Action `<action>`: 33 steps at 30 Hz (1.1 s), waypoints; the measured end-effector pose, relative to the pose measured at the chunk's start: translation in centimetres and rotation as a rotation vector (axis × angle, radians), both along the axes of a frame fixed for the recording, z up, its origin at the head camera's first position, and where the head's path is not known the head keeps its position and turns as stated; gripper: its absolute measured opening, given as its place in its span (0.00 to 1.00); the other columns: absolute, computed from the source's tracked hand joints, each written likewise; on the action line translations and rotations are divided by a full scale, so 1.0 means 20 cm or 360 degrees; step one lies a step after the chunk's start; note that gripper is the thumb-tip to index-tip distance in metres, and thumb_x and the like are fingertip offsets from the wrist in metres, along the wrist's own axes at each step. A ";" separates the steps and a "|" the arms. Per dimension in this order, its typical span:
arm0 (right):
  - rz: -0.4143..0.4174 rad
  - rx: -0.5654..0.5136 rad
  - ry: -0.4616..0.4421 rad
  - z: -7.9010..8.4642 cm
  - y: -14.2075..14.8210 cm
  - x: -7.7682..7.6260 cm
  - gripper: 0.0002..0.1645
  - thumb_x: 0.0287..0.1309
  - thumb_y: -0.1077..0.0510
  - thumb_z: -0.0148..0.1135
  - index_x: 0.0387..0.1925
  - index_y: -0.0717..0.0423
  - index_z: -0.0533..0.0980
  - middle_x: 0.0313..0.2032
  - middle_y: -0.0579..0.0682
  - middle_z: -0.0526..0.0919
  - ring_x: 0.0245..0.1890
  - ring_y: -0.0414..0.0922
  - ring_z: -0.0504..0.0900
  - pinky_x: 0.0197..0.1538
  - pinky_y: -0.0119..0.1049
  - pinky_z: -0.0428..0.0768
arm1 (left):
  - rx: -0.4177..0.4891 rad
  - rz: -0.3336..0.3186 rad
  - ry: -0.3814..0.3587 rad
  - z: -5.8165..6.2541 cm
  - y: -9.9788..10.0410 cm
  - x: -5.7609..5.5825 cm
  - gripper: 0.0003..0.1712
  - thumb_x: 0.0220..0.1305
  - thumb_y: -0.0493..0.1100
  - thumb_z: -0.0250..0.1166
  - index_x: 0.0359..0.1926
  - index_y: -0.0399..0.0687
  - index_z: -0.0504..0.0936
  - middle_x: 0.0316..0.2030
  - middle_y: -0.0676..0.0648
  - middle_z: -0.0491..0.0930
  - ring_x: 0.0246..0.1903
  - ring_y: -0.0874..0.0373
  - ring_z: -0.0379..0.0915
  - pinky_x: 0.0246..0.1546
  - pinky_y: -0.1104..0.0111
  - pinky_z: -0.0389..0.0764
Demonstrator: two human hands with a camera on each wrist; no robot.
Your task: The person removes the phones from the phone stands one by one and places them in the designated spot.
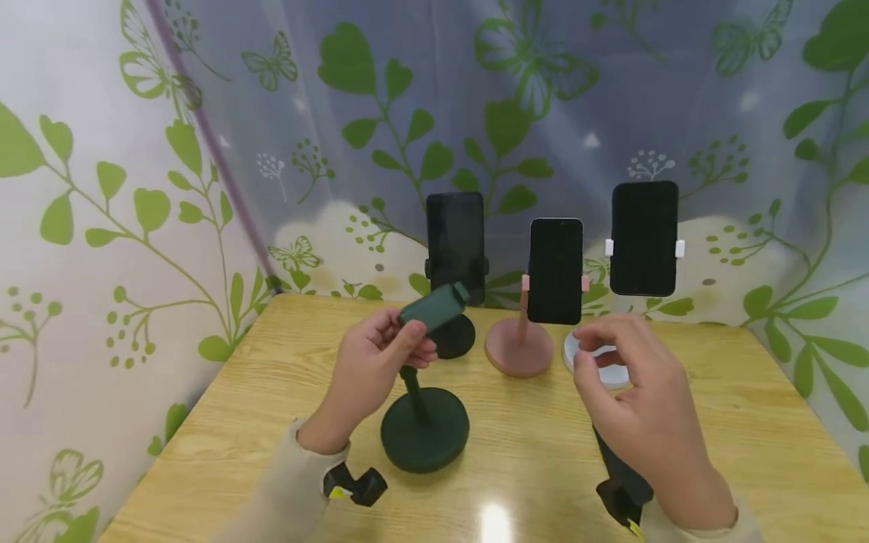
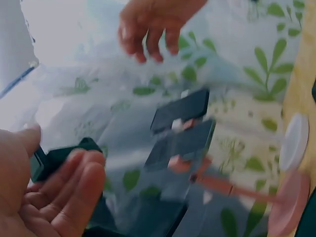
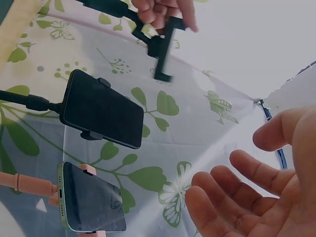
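Note:
A dark green phone stand has its round base [image 1: 425, 431] on the table and an empty phone clamp [image 1: 434, 311] at its top. My left hand [image 1: 370, 362] grips that clamp, thumb across its near side and fingers behind. In the right wrist view the clamp [image 3: 164, 52] shows side-on, nothing held between its end lips. My right hand [image 1: 645, 400] hovers at the right, fingers loosely bent and thumb apart from them. The right wrist view shows this hand [image 3: 256, 192] holding nothing, its palm bare.
Behind stand a black phone [image 1: 456, 245] on a black stand, a phone [image 1: 555, 271] in a pink stand [image 1: 520, 348], and a phone [image 1: 644, 237] in a white-clamped stand. A leaf-patterned curtain [image 1: 380, 143] closes off the back of the wooden table [image 1: 224, 445].

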State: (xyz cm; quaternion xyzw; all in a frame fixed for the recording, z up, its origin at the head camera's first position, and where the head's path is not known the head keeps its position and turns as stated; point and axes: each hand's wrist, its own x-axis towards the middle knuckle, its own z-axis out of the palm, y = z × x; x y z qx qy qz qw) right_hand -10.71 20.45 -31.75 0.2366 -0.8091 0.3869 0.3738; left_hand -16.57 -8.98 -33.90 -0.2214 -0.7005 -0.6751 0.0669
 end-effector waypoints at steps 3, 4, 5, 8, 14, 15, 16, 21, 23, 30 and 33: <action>-0.0005 0.0001 0.0006 0.00 0.00 -0.01 0.15 0.55 0.74 0.63 0.42 0.59 0.81 0.42 0.48 0.82 0.41 0.35 0.78 0.45 0.19 0.78 | -0.0106 0.0102 -0.0104 0.03 -0.10 -0.05 0.16 0.77 0.44 0.62 0.48 0.31 0.77 0.37 0.37 0.86 0.35 0.56 0.88 0.40 0.61 0.88; -0.0008 0.0001 0.0010 0.00 0.00 -0.01 0.15 0.55 0.74 0.63 0.42 0.59 0.81 0.42 0.48 0.82 0.41 0.35 0.78 0.45 0.19 0.78 | -0.0140 0.0122 -0.0143 0.03 -0.14 -0.07 0.16 0.78 0.44 0.61 0.49 0.31 0.76 0.38 0.38 0.86 0.37 0.55 0.88 0.41 0.62 0.88; -0.0011 0.0001 0.0013 0.00 0.01 -0.01 0.15 0.55 0.74 0.63 0.42 0.58 0.81 0.42 0.48 0.82 0.40 0.35 0.78 0.45 0.19 0.78 | -0.0156 0.0132 -0.0188 0.03 -0.17 -0.10 0.16 0.79 0.44 0.59 0.50 0.32 0.75 0.39 0.38 0.86 0.38 0.54 0.88 0.43 0.62 0.87; -0.0034 0.0009 0.0021 0.00 0.01 -0.01 0.15 0.55 0.72 0.63 0.43 0.57 0.81 0.42 0.48 0.82 0.39 0.35 0.78 0.45 0.19 0.77 | -0.0061 0.0134 -0.0333 0.02 -0.25 -0.19 0.17 0.81 0.48 0.55 0.51 0.35 0.70 0.39 0.44 0.83 0.41 0.55 0.86 0.48 0.64 0.86; -0.0079 0.0024 0.0002 0.01 0.02 -0.01 0.14 0.57 0.71 0.62 0.43 0.56 0.82 0.42 0.47 0.83 0.39 0.37 0.78 0.45 0.19 0.76 | 0.0667 0.0061 -0.0599 -0.02 -0.39 -0.39 0.20 0.79 0.54 0.52 0.53 0.40 0.69 0.35 0.49 0.80 0.42 0.60 0.84 0.52 0.71 0.82; -0.0086 0.0026 -0.0006 0.01 0.03 -0.01 0.14 0.57 0.70 0.62 0.43 0.56 0.82 0.42 0.46 0.82 0.39 0.37 0.78 0.45 0.19 0.76 | 0.0764 0.0055 -0.0623 -0.03 -0.41 -0.42 0.21 0.79 0.54 0.52 0.53 0.40 0.69 0.35 0.49 0.80 0.42 0.60 0.83 0.51 0.72 0.82; -0.0090 0.0028 -0.0019 0.01 0.03 -0.01 0.13 0.58 0.70 0.62 0.43 0.56 0.82 0.43 0.46 0.82 0.39 0.37 0.78 0.45 0.19 0.76 | 0.0838 0.0048 -0.0639 -0.04 -0.42 -0.44 0.21 0.78 0.54 0.52 0.54 0.40 0.70 0.36 0.49 0.80 0.41 0.60 0.83 0.49 0.73 0.83; -0.0098 0.0033 -0.0075 0.02 0.03 0.00 0.13 0.60 0.70 0.62 0.44 0.54 0.82 0.43 0.44 0.82 0.39 0.36 0.79 0.45 0.19 0.76 | 0.0984 0.0066 -0.0652 -0.07 -0.46 -0.51 0.21 0.77 0.55 0.53 0.51 0.40 0.72 0.35 0.48 0.80 0.39 0.61 0.82 0.45 0.75 0.83; -0.0099 0.0037 -0.0089 0.02 0.03 0.00 0.13 0.60 0.70 0.62 0.44 0.54 0.82 0.43 0.43 0.82 0.38 0.36 0.79 0.44 0.19 0.76 | 0.0982 0.0073 -0.0638 -0.09 -0.47 -0.53 0.20 0.77 0.55 0.52 0.50 0.41 0.72 0.36 0.48 0.79 0.40 0.61 0.82 0.44 0.74 0.83; -0.0121 0.0037 -0.0110 0.01 0.03 0.00 0.13 0.59 0.70 0.62 0.43 0.54 0.81 0.44 0.42 0.82 0.38 0.35 0.79 0.44 0.18 0.76 | 0.0668 0.0124 -0.0604 -0.18 -0.44 -0.62 0.20 0.76 0.61 0.51 0.51 0.50 0.71 0.40 0.52 0.74 0.46 0.60 0.78 0.46 0.70 0.83; -0.0117 0.0049 -0.0119 0.01 0.02 0.00 0.13 0.59 0.70 0.63 0.43 0.53 0.81 0.43 0.41 0.82 0.38 0.35 0.79 0.44 0.18 0.76 | 0.0697 0.0141 -0.0608 -0.21 -0.43 -0.65 0.21 0.74 0.62 0.54 0.51 0.52 0.71 0.39 0.53 0.74 0.44 0.60 0.78 0.43 0.70 0.83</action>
